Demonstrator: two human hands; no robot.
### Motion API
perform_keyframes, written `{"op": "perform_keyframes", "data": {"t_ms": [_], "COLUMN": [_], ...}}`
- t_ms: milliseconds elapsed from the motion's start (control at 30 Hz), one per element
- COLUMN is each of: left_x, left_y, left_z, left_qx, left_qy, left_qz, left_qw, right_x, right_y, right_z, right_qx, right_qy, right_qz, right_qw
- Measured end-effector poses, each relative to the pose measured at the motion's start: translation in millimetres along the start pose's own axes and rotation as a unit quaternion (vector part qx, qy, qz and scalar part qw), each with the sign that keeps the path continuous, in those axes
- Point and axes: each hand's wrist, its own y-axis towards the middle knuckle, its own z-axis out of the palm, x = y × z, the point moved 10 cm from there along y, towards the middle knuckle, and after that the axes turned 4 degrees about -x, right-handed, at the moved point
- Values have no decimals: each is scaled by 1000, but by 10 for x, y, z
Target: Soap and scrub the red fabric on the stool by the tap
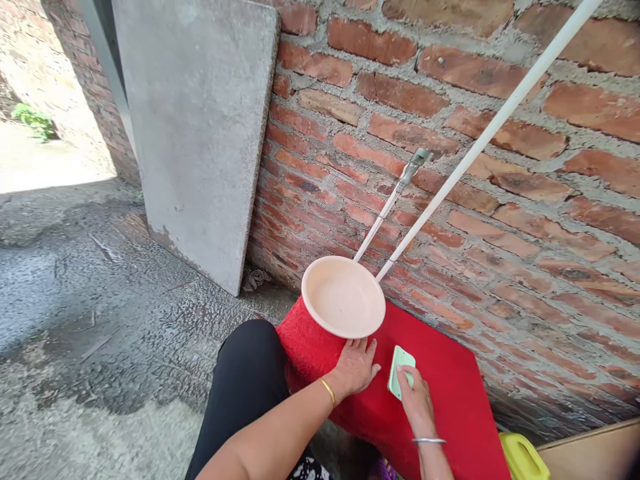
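My right hand [416,403] grips a mint-green scrub brush [400,357] by its handle, low over a red cloth [450,383] spread on a table or stand. The brush's underside is hidden. With its fingers apart, my left hand [356,368] lies on the cloth, fingertips at the near rim of a pale pink basin [345,297]. Whether those fingertips touch the basin I cannot tell. The basin sits at the far left part of the cloth, and no contents are clearly visible in it.
Behind the cloth rises a brick wall [400,93]; a long white pole [480,147] and a shorter rod [380,220] lean on it. A grey slab [200,133] stands at the left, above wet concrete floor [125,287]. A yellow container [523,457] is low right.
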Motion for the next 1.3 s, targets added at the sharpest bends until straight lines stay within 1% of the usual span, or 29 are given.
{"op": "perform_keyframes", "data": {"t_ms": [33,67,100,167,233,267,333,433,467,533,600,667,733,767,833,900,1000,1033,1067,1100,1133,1233,1300], "left_x": [35,35,-2,-139,-290,-343,-391,-394,-360,-217,-32,92,133,136,132,130,128,129,131,133,135,129,117], "left_y": [3,6,7,-21,-107,-159,-243,-333,-349,-365,-375,-383,-384,-383,-384,-384,-381,-379,-377,-377,-377,-383,-387], "left_z": [-5,-1,8,25,24,16,-16,-87,-117,-164,-153,-104,-72,-70,-65,-47,-6,5,14,18,19,5,-7], "left_qx": [-3,1,11,40,68,74,67,15,-9,-51,-60,-52,-52,-58,-67,-69,-71,-73,-75,-77,-79,-78,-74], "left_qy": [5,6,2,-13,-23,-22,-10,19,32,62,81,85,88,91,98,103,106,107,107,108,110,111,114], "left_qz": [-23,-25,-7,69,153,179,194,173,153,88,16,-20,-24,-21,-19,-20,-18,-16,-15,-14,-13,-9,-3], "left_qw": [1000,1000,1000,997,986,981,979,985,988,993,995,995,995,994,993,992,992,992,991,991,991,991,991], "right_x": [9,19,31,59,92,109,133,120,106,113,225,425,588,615,525,262,-228,-329,-370,-343,-258,132,263], "right_y": [-11,-25,-40,-73,-104,-115,-122,-109,-110,-139,-215,-326,-426,-452,-436,-343,-201,-186,-189,-211,-250,-421,-482], "right_z": [6,12,20,38,59,66,75,76,76,73,98,173,257,277,228,60,-277,-352,-386,-373,-317,-53,47], "right_qx": [-1,-1,-2,-4,-4,-4,-5,-1,0,-5,-13,-7,7,12,11,-8,-53,-66,-74,-76,-71,-44,-34], "right_qy": [-5,-10,-14,-27,-48,-58,-71,-69,-67,-58,-49,-53,-74,-86,-106,-123,-135,-132,-124,-114,-102,-79,-80], "right_qz": [1,2,4,8,8,5,-6,-9,-4,5,-15,-68,-121,-137,-139,-101,-7,14,20,8,-18,-123,-154], "right_qw": [1000,1000,1000,1000,999,998,997,998,998,998,999,996,990,987,985,987,989,989,989,991,992,988,984]}}
